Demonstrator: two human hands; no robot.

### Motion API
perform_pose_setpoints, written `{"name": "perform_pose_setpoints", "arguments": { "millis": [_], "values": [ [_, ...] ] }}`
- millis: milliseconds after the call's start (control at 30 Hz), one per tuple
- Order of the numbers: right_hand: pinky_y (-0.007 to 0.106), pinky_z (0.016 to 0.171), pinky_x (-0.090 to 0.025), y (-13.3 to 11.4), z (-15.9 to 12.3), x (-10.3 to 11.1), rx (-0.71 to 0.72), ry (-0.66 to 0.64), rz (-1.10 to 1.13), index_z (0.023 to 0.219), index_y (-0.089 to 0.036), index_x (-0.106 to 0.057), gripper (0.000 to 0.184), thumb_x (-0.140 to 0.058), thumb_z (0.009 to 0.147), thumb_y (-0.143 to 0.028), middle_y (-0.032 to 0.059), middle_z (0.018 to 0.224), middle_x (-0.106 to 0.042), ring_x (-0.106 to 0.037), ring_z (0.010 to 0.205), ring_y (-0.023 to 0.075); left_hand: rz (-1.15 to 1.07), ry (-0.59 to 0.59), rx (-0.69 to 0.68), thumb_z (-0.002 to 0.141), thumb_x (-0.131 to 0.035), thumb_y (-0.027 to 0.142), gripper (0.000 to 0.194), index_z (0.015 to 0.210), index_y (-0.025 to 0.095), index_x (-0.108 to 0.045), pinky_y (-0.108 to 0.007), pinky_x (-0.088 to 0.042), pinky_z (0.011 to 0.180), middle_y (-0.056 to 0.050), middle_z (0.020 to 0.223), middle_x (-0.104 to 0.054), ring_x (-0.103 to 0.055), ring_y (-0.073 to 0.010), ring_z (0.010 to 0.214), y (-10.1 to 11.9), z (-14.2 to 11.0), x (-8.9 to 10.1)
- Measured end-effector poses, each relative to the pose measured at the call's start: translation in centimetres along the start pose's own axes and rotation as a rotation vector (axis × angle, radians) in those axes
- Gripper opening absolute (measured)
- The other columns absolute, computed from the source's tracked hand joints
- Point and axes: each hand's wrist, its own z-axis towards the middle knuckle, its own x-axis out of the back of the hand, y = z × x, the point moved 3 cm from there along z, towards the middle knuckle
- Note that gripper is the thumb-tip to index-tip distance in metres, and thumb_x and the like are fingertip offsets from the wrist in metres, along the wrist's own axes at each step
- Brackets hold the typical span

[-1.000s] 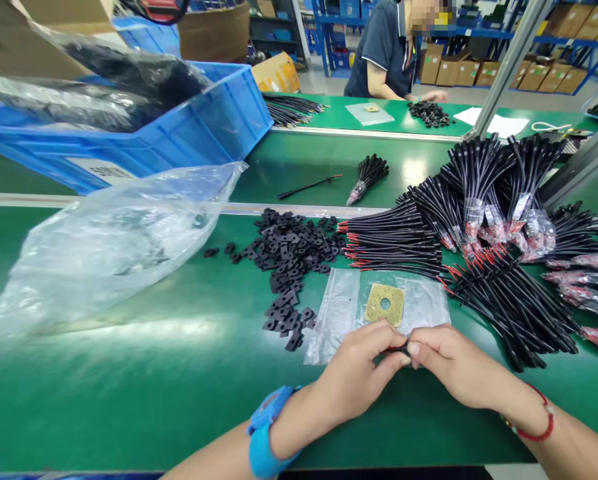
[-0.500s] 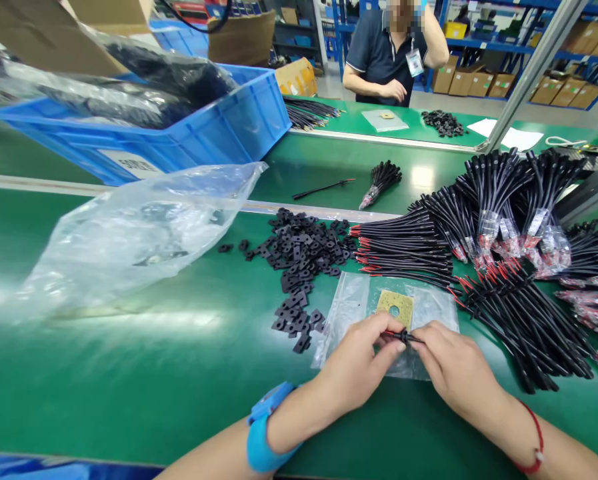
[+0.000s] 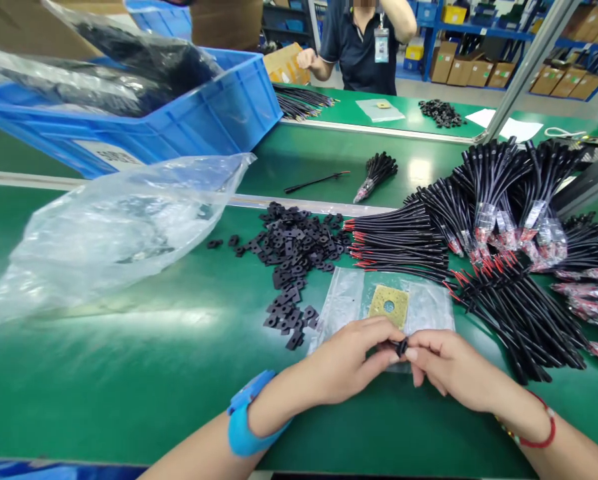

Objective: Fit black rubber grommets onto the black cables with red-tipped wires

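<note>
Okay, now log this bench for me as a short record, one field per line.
left hand: pinching a small black part
right hand: fingertips at the same part
beyond hands: yellow square pad on a clear bag
left of pad: loose black pieces
right: red-tipped black cables
far left: blue bin

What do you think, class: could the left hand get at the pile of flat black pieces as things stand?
Probably yes: the left hand is near the pile, and nothing seems to lie over it, though that hand's grip is occupied with a small black part.
</note>
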Motion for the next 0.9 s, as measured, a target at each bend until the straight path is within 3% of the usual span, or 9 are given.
{"name": "perform_pose_setpoints", "arguments": {
  "millis": [133,233,300,433,500,533,633,733,900],
  "values": [
    [0.026,0.063,-0.037,-1.3,-0.9,-0.4,0.168,0.213,-0.504,0.075,-0.019,-0.055,0.024,-0.039,0.093,-0.023,0.0001,0.070,-0.060,-0.055,0.067,0.0137,0.144,0.000,-0.019,0.092,-0.039,0.019,0.019,0.096,0.018,-0.057,-0.028,-0.048,0.072,-0.004,0.087,-0.064,-0.060,-0.0166,0.079,-0.2,0.1,-0.4],
    [0.027,0.062,-0.037,-1.5,-1.2,-0.4,0.262,0.244,-0.710,0.079,-0.019,-0.057,0.023,-0.039,0.093,-0.021,0.0004,0.072,-0.062,-0.056,0.065,0.0151,0.285,0.021,-0.048,0.092,-0.037,0.019,0.020,0.095,0.018,-0.056,-0.032,-0.050,0.072,-0.006,0.085,-0.064,-0.061,-0.0186,0.080,-0.4,0.0,-0.9],
    [0.027,0.063,-0.038,-1.7,-1.8,0.8,0.326,0.362,-0.780,0.080,-0.020,-0.059,0.024,-0.039,0.093,-0.021,0.0006,0.074,-0.063,-0.058,0.066,0.0152,0.311,0.118,-0.075,0.092,-0.038,0.019,0.022,0.110,0.019,-0.052,-0.035,-0.050,0.084,-0.009,0.102,-0.063,-0.060,-0.0210,0.096,-0.6,-0.1,-0.7],
    [0.028,0.070,-0.042,-1.6,-4.6,6.6,0.333,1.029,-0.886,0.092,-0.017,-0.064,0.026,-0.041,0.093,-0.030,0.0066,0.086,-0.065,-0.059,0.076,0.0177,0.337,0.378,-0.044,0.090,-0.045,0.021,0.046,0.135,0.022,-0.031,-0.042,-0.040,0.104,-0.014,0.137,-0.041,-0.041,-0.0245,0.128,-1.0,-0.3,0.9],
    [0.029,0.069,-0.042,-0.8,-6.2,9.7,0.188,1.337,-1.000,0.098,-0.016,-0.065,0.030,-0.043,0.092,-0.035,0.0082,0.086,-0.064,-0.059,0.077,0.0201,0.365,0.444,0.013,0.090,-0.045,0.022,0.043,0.132,0.021,-0.034,-0.044,-0.039,0.105,-0.014,0.138,-0.038,-0.038,-0.0254,0.129,-1.2,-0.3,1.9],
    [0.030,0.067,-0.041,-0.3,-6.7,11.1,0.083,1.408,-1.063,0.099,-0.016,-0.066,0.032,-0.042,0.092,-0.036,0.0086,0.086,-0.064,-0.058,0.076,0.0212,0.383,0.464,0.047,0.090,-0.045,0.023,0.040,0.129,0.021,-0.038,-0.045,-0.038,0.105,-0.014,0.137,-0.038,-0.038,-0.0260,0.129,-1.4,-0.3,2.5],
    [0.032,0.066,-0.040,1.9,-6.7,14.1,-0.138,1.286,-1.228,0.096,-0.013,-0.068,0.035,-0.040,0.092,-0.034,0.0112,0.082,-0.064,-0.057,0.075,0.0237,0.436,0.531,0.164,0.089,-0.045,0.026,0.029,0.117,0.018,-0.049,-0.047,-0.038,0.104,-0.014,0.131,-0.042,-0.042,-0.0274,0.124,-2.2,-0.5,4.7],
    [0.036,0.069,-0.041,3.7,-6.2,15.3,-0.200,1.124,-1.321,0.091,-0.012,-0.069,0.037,-0.039,0.091,-0.034,0.0141,0.078,-0.064,-0.056,0.073,0.0257,0.463,0.638,0.282,0.087,-0.045,0.028,0.027,0.109,0.016,-0.054,-0.045,-0.043,0.098,-0.012,0.118,-0.049,-0.050,-0.0264,0.113,-3.6,-1.2,7.3],
    [0.039,0.059,-0.038,3.7,-6.9,15.1,-0.219,1.239,-1.325,0.102,-0.018,-0.068,0.038,-0.043,0.086,-0.043,0.0168,0.086,-0.065,-0.056,0.077,0.0320,0.566,0.642,0.426,0.085,-0.046,0.021,0.024,0.105,0.014,-0.058,-0.041,-0.045,0.091,-0.010,0.101,-0.053,-0.053,-0.0246,0.097,-5.9,-2.2,9.6]
  ]
}}
